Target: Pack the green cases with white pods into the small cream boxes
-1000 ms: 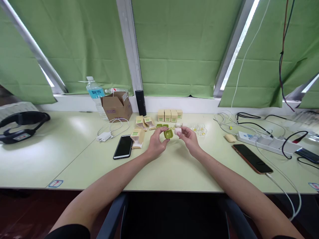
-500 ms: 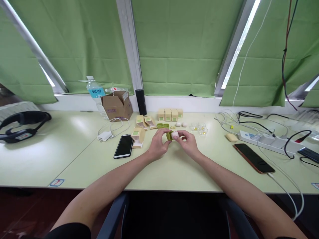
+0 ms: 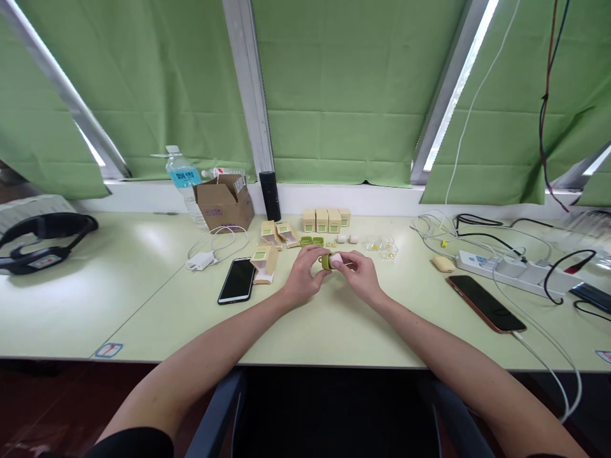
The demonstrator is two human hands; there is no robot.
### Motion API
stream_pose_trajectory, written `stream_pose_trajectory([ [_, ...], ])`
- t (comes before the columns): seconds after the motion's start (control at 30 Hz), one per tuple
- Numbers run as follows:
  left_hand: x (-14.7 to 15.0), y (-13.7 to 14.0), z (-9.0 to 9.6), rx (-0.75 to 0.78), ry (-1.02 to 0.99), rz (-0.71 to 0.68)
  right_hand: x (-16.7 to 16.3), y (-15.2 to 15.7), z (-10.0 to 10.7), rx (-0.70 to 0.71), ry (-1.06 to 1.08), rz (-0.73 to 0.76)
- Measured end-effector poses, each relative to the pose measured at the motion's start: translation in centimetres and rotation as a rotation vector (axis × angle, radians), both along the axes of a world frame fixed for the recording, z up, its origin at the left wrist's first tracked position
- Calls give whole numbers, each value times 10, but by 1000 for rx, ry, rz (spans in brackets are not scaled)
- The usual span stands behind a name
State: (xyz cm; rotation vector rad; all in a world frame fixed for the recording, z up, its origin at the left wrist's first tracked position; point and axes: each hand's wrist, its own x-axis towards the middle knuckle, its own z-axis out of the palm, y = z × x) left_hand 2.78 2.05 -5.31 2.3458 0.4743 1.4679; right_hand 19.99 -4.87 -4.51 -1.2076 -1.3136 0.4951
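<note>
My left hand (image 3: 305, 277) pinches a small olive-green cover (image 3: 325, 262) between thumb and fingers. It looks like a silicone earbud-case cover. Against its right side, the fingers of my right hand (image 3: 361, 273) grip a small rounded white case (image 3: 335, 258), partly inside the cover; how deep it sits is hidden. Just beyond the hands lie green cover pieces (image 3: 312, 241), tiny yellowish bits (image 3: 330, 244) and white rounded pieces (image 3: 352, 239). Clear little containers (image 3: 387, 248) stand to the right of these.
Small kraft boxes (image 3: 321, 221) stand in a row at the back; opened ones (image 3: 265, 257) lie left. Nearby are a phone (image 3: 237, 280), charger (image 3: 201, 260), cardboard box (image 3: 225, 202) and black cylinder (image 3: 270, 196). At right: a second phone (image 3: 487, 303), power strip (image 3: 513, 270) and cables.
The green cover has turned slightly in my left hand and moved a little right, covering more of the white case. Both hands have otherwise hardly moved.
</note>
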Motion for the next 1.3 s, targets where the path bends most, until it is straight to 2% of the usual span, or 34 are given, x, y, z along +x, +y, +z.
stream_pose_trajectory([
  [0.13, 1, 0, -2, 10, 19, -18, -1, 1, -1, 12, 12, -4],
  [0.33, 1, -2, -7, -71, 54, -15, -2, 1, -2, 11, 41, 1],
  [0.53, 3, -2, -10, -23, 53, 6, -4, -1, -3, 21, 60, -4],
  [0.87, 6, -15, -5, 3, 80, 34, -13, 0, -2, -54, 274, 110],
  [1.0, 7, -14, -3, -117, 80, -8, -10, 0, -3, -12, 293, 197],
  [1.1, 7, -9, -3, -331, 34, -100, -6, -3, -3, 69, 114, 216],
  [1.2, 9, -5, -2, -523, -32, -146, -2, -7, -1, 218, -247, 90],
  [1.3, 9, -4, -2, -606, -45, -183, 2, -8, -2, 353, -531, -40],
])
